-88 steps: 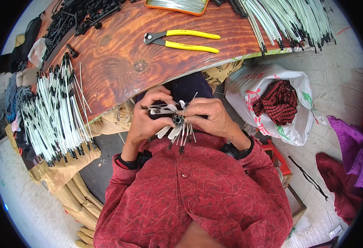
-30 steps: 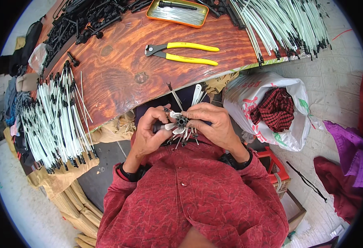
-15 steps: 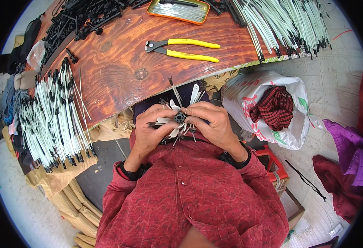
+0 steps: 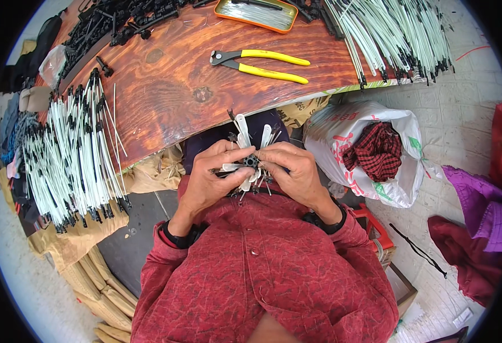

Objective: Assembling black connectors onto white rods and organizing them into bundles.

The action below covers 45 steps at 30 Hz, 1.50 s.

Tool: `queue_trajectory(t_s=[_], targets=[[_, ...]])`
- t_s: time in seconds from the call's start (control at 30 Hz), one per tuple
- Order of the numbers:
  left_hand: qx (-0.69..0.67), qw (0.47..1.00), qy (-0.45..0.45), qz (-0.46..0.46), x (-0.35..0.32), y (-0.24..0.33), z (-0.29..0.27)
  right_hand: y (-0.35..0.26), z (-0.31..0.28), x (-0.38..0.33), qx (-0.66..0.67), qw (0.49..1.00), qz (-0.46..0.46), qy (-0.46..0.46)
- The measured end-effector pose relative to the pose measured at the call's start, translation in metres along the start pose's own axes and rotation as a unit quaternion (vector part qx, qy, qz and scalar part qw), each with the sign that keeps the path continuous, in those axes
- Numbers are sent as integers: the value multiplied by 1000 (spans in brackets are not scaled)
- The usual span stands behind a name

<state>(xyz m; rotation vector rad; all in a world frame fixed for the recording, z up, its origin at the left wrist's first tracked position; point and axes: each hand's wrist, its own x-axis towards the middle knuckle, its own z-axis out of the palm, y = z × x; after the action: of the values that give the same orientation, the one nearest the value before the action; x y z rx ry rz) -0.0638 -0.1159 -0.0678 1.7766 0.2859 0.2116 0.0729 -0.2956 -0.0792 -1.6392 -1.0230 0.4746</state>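
In front of my shirt I hold an umbrella frame, its round, notched black hub (image 4: 251, 161) facing up and white ribs (image 4: 243, 130) fanning out around it. My left hand (image 4: 212, 170) is closed on the hub's left side, index finger over the top and thumb below. From the right, my right hand (image 4: 295, 172) pinches at the hub's edge with thumb and index finger. A thin strand seems to show by the right fingertips, too fine to make out clearly. Dark rib ends stick out past the fingers; the parts under my palms are hidden.
Yellow-handled end nippers (image 4: 274, 64) lie on the wooden table (image 4: 165, 97). Behind them is an orange-rimmed tin (image 4: 251, 25) of fine wires. White rib bundles (image 4: 71, 160) lie left, more (image 4: 397, 43) right. Black parts (image 4: 105, 23) are piled far left. A plastic bag (image 4: 334, 143) holds checked cloth.
The umbrella frame has turned slightly between my hands, and a white rib near the top now stands up more upright. Both hands keep their grip at the hub. The whole view has shifted a little.
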Motion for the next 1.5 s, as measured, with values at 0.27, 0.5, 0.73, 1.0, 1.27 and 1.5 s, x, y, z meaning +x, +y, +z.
queue_trajectory(t_s=[0.27,0.5,0.73,1.0,1.27,1.5], targets=[[15,1000,2,19,0,-2,2,-8,-1,1,86,981,175,-15],[24,997,4,70,0,-9,2,-2,-1,-1,69,995,65,-17],[34,991,73,111,-1,-7,15,-13,-7,-4,115,989,87,-38],[20,996,32,81,7,-28,20,12,-5,-10,185,967,170,-48],[49,994,22,95,14,-26,23,9,-20,-6,96,983,138,-75],[46,996,-2,72,21,-28,21,0,-19,-3,75,993,90,-25]])
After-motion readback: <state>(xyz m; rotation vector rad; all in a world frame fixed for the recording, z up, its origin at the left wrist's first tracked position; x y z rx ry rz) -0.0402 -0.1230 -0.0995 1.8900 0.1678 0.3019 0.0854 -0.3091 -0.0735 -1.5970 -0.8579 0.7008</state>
